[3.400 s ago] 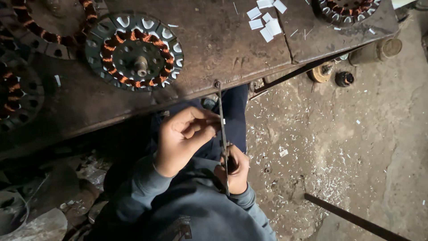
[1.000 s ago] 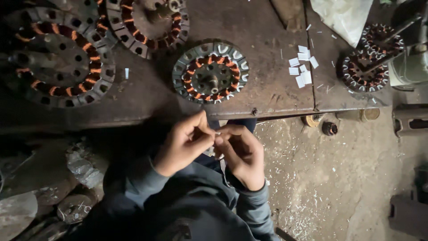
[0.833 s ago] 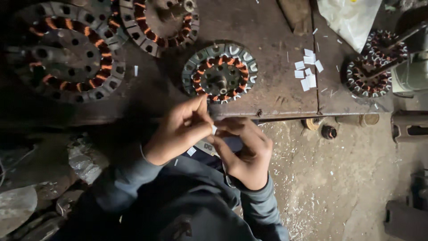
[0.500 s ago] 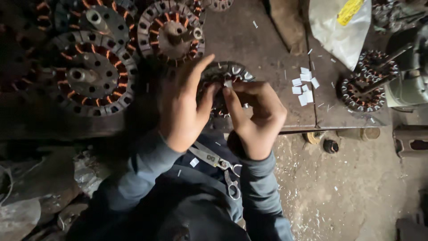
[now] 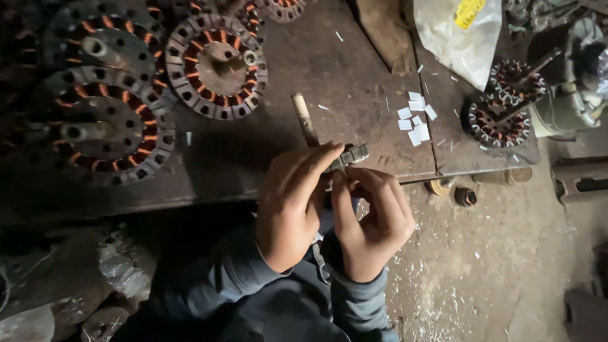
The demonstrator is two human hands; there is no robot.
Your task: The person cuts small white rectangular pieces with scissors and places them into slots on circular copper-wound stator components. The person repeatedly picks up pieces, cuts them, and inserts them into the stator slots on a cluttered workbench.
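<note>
Dark workshop table (image 5: pixel 354 82) carries copper-wound motor cores (image 5: pixel 215 66). At its near edge, left hand (image 5: pixel 291 206) and right hand (image 5: pixel 373 221) pinch one small metal part (image 5: pixel 349 155) between fingertips, raised close for fine work.

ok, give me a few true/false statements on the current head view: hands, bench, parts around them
1. Both hands, left hand and right hand, hold a small metal part together. True.
2. The small white paper slips lie on the floor. False: they lie on the bench.
3. The copper-wound stator sits on the bench apart from the hands. True.
4. The plastic bag hangs from the right hand. False: it rests at the bench's far edge.
</note>
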